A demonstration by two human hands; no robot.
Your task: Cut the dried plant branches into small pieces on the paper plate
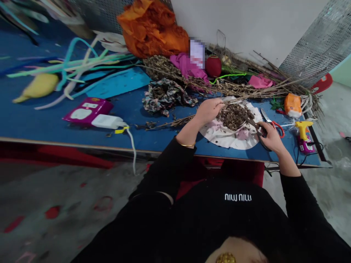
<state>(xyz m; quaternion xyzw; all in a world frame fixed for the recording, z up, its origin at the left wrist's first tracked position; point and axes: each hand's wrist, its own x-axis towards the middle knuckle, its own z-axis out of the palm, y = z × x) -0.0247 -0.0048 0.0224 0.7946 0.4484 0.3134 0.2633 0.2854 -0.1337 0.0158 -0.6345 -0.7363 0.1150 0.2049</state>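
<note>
My left hand (210, 110) is closed around dried plant stems (182, 121), whose long ends trail out to the left across the table. Dark-handled scissors (252, 121) are in my right hand (271, 137), with their blades pointing left over a heap of brown dried plant bits (232, 117). That heap lies on a round white cloth (219, 138) with pinkish patches. Just beyond my right hand rests a second pair of scissors with red handles (278, 128). My left fingertips are partly hidden among the stems.
Along the wall lie bundled dry stalks (230, 87), orange crumpled fabric (153, 29) and a patterned cloth (167, 96). A purple power strip (89, 111) with a white plug and hanging cable sits left. A yellow glue gun (303, 129) stands near the right edge.
</note>
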